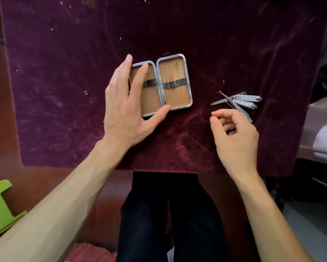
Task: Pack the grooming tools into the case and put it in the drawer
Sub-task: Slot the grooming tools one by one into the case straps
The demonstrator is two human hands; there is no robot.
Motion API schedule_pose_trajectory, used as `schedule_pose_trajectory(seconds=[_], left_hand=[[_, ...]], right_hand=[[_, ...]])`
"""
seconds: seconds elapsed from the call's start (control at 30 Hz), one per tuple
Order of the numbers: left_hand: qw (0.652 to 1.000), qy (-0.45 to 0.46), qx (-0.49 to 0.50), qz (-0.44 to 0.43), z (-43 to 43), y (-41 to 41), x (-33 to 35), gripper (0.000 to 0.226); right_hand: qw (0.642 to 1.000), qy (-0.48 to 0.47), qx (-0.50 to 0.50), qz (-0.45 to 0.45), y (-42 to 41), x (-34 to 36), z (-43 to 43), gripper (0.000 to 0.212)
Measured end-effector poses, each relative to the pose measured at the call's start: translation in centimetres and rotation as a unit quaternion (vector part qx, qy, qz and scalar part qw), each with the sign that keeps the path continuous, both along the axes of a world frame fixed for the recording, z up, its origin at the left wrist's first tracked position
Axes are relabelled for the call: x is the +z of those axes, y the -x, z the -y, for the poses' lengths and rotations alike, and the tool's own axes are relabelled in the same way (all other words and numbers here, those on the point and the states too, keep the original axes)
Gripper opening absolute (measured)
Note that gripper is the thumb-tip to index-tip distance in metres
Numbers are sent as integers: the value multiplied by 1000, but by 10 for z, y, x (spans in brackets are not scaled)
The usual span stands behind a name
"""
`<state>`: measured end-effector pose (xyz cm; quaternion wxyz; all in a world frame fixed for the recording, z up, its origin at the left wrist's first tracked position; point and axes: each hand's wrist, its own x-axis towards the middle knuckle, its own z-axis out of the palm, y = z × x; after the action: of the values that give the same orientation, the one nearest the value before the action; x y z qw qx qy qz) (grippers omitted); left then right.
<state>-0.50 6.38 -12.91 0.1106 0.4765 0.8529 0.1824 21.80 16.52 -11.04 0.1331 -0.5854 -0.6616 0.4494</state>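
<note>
A small metal-rimmed case (175,86) lies open flat on the purple velvet cloth (64,72), tan lining up, with a dark elastic band across each half. No tools sit in it. My left hand (128,106) rests on its left half, fingers spread, thumb at the near rim. A pile of metal grooming tools (240,101), nail clippers and thin picks, lies to the right of the case. My right hand (234,135) hovers just in front of the pile, fingers loosely curled with nothing in them.
The cloth covers a small table whose front edge is near my dark-trousered legs (170,214). A green object (0,207) sits low at the left. Pale items (325,140) lie off the table's right side. No drawer is in view.
</note>
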Motion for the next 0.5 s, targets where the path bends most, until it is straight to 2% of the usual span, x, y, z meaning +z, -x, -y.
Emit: schedule_pose_trajectory(seconds=[0.2,0.3,0.5], left_hand=[[999,16,8,-35,1,0,-5,102],[998,27,5,-49,1,-1,-7,103],[998,35,-5,-54,1,-1,-8,98]], right_hand=[[1000,13,-1,-12,-2,6,0,13],[1000,-13,-12,-17,-8,15,-4,13],[991,-112,-24,70,-29,22,-19,19]])
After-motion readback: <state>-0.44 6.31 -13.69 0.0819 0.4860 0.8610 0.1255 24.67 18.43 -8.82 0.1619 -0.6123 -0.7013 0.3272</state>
